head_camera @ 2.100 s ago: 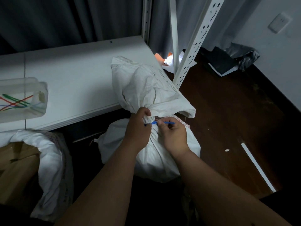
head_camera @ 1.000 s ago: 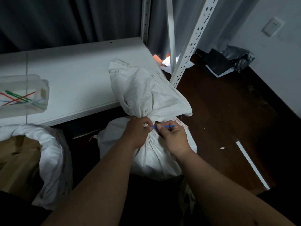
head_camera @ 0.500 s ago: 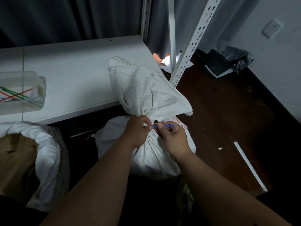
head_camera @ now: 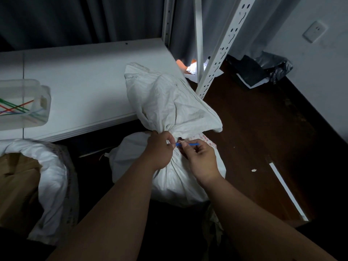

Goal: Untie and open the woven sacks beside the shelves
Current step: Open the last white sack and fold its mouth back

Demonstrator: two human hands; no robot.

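A white woven sack (head_camera: 165, 102) stands on the dark floor against the low white shelf (head_camera: 84, 76). Its neck is bunched and bound by a thin blue tie (head_camera: 188, 144). My left hand (head_camera: 160, 149) pinches the tie at the bunched neck with curled fingers. My right hand (head_camera: 201, 159) pinches the blue tie just to the right, its free end sticking out past my fingers. The knot itself is mostly hidden by my fingers. A second white sack (head_camera: 50, 174) at the lower left stands open, with brown material inside.
A clear plastic tub (head_camera: 40, 95) holding several coloured ties sits on the shelf at left. White perforated shelf posts (head_camera: 218, 59) rise behind the sack. Black plastic bags (head_camera: 263, 70) lie by the wall at right. A white strip (head_camera: 286, 189) lies on the floor.
Both hands stay at the sack's neck on the blue tie. My right hand has shifted slightly to the right along it. The sack remains tied.
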